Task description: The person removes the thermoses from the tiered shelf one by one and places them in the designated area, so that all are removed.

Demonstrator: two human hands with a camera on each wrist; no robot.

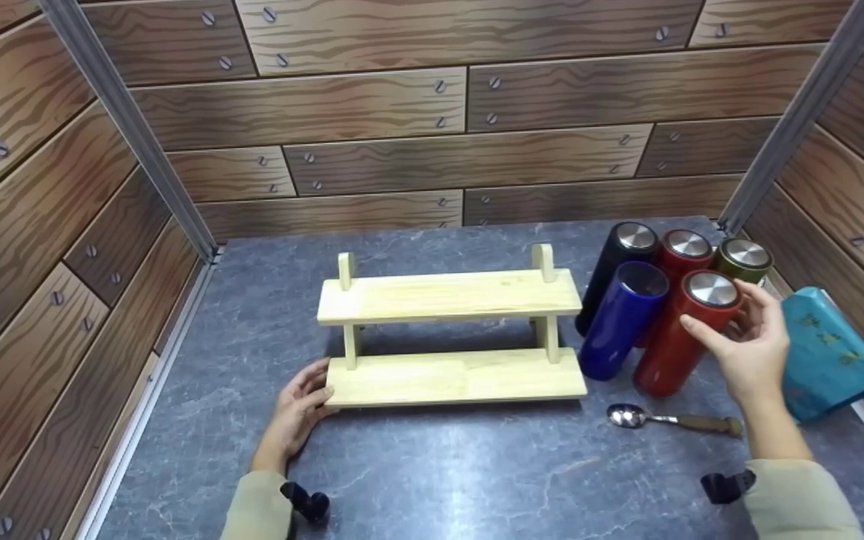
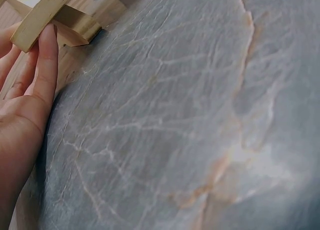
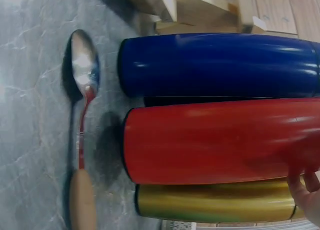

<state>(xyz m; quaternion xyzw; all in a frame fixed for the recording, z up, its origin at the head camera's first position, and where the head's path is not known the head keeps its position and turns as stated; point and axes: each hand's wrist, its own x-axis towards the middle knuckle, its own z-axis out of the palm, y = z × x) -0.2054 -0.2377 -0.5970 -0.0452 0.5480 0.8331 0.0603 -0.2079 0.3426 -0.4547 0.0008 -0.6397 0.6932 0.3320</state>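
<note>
A two-tier wooden shelf [image 1: 453,379] stands on the marbled table. My left hand [image 1: 301,409] pinches the left end of its lower board, and the left wrist view shows the fingertips at the board's corner [image 2: 30,27]. My right hand [image 1: 758,341] has its thumb and fingers round the upper part of a red thermos [image 1: 672,349] with a steel lid. That thermos is upright, in front of the others. Beside it stands a blue thermos [image 1: 622,322], with a black one [image 1: 603,274], another red one [image 1: 685,246] and a green-gold one [image 1: 745,255] behind.
A spoon [image 1: 673,421] with a wooden handle lies in front of the thermoses, below my right hand. At the right edge, a teal bag [image 1: 826,356] leans near the wood-patterned side wall [image 1: 844,202]. The back wall [image 1: 432,112] stands behind the table [image 1: 432,480].
</note>
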